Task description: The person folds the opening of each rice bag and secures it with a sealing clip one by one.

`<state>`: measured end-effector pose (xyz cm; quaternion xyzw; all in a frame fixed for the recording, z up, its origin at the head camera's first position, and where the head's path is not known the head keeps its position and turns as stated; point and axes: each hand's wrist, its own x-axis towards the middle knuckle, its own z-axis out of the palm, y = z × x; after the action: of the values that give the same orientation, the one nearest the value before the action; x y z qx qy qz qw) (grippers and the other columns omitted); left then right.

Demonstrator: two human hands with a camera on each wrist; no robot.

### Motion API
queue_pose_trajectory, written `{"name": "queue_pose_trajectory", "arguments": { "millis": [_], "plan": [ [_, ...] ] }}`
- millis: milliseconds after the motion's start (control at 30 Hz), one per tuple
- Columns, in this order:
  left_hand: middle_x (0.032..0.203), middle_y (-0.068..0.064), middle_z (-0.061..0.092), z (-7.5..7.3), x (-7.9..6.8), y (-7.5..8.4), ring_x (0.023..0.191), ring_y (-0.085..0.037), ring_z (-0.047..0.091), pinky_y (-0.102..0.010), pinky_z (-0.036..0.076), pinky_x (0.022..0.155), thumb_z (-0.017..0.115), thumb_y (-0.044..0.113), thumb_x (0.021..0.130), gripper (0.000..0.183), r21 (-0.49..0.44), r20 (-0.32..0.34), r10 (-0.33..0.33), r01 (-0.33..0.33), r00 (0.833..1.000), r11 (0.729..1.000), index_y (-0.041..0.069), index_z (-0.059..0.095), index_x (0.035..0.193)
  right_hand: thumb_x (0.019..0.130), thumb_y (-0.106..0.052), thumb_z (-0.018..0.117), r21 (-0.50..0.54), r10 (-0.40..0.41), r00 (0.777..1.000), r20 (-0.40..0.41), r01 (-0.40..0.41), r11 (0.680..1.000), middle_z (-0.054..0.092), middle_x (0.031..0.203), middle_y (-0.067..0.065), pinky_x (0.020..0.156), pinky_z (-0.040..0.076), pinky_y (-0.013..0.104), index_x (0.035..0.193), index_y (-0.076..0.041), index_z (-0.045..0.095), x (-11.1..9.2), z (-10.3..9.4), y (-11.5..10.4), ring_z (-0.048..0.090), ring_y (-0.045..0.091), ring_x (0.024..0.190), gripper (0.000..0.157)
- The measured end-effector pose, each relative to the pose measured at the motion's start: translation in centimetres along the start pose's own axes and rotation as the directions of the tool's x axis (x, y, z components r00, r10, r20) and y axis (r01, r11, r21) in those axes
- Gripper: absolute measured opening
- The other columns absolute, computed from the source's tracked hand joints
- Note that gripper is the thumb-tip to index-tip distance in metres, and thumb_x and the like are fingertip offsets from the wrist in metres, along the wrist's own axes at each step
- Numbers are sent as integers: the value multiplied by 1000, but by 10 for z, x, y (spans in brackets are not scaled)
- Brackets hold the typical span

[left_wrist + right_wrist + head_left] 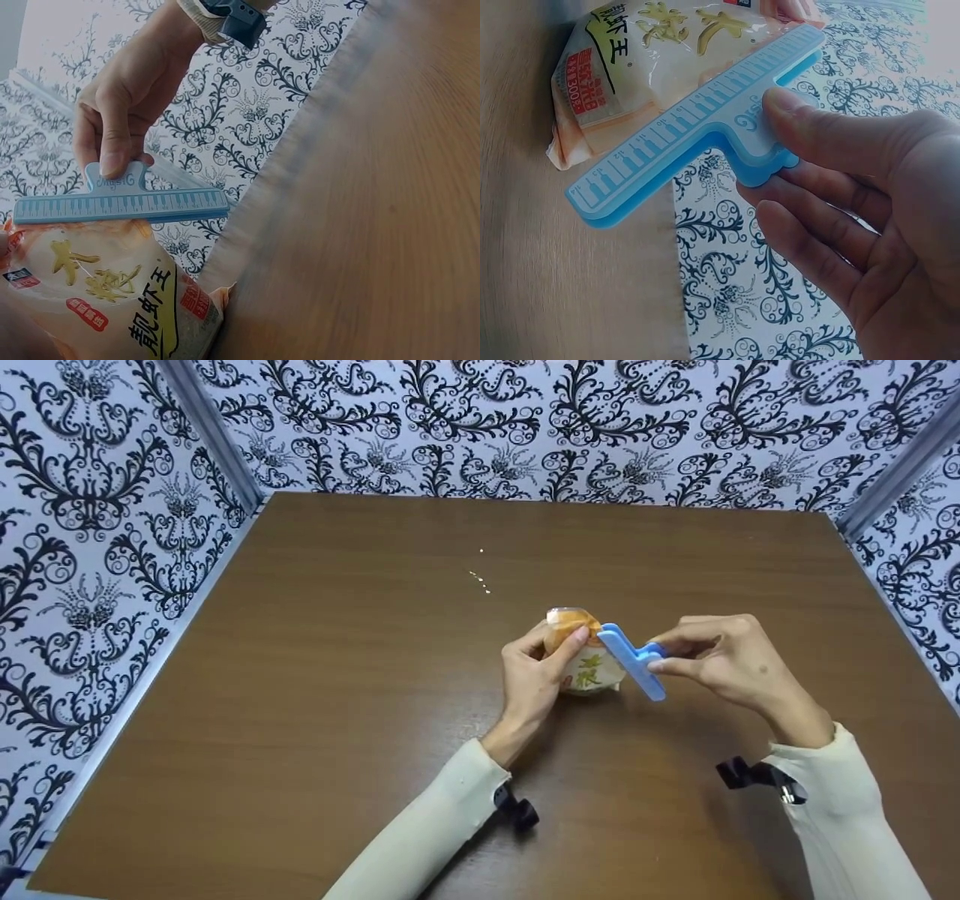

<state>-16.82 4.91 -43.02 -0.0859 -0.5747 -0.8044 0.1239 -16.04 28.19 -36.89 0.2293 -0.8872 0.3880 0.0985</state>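
A plastic food bag [589, 671], orange and cream with Chinese lettering, is gripped by my left hand [529, 679], thumb on top. My right hand [739, 660] pinches the handles of a long blue bag clip [634, 664] between thumb and fingers. In the left wrist view the clip [120, 205], printed with a piano-key pattern, lies along the top edge of the bag [112, 292]. From the right wrist view, the clip [697, 124] runs slanted beside the bag [630, 82]. How much of the bag lies between its jaws I cannot tell.
Both hands are above a brown wooden table [300, 697]. Small pale crumbs [480, 579] are scattered beyond the bag. Patterned black-and-white walls [480, 427] border the table at the back and sides. Black camera mounts [517, 810] sit on both wrists.
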Motion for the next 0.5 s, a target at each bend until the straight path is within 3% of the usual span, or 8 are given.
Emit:
{"name": "queue_pose_trajectory", "arguments": {
  "millis": [167, 367, 500],
  "plan": [
    [90, 5, 72, 0, 0, -1, 81, -9, 67, -23, 57, 70, 81, 7, 88, 38, -5, 0, -9, 9, 1000, 1000, -9, 55, 65, 75, -9, 93, 2, -11, 1000, -8, 11, 1000, 74, 76, -3, 58, 54, 15, 93, -16, 85, 0, 0, 0, 66, 3, 63, 21],
    [88, 6, 72, 0, 1, -3, 81, -8, 66, -22, 55, 69, 80, 5, 88, 46, -9, -1, -2, 2, 1000, 1000, 2, 47, 58, 74, -9, 94, -10, -29, 999, -17, 28, 1000, 74, 75, -4, 56, 51, 15, 92, -17, 85, 0, 0, 0, 64, 3, 61, 22],
    [88, 5, 72, 0, 1, -2, 82, -8, 66, -22, 55, 70, 80, 5, 88, 46, -9, -1, 7, -7, 1000, 1000, -4, 46, 60, 74, -8, 94, -4, -25, 1000, -19, 24, 1000, 75, 76, -3, 55, 51, 15, 91, -16, 85, 1, 0, -1, 63, 3, 60, 21]
  ]
}}
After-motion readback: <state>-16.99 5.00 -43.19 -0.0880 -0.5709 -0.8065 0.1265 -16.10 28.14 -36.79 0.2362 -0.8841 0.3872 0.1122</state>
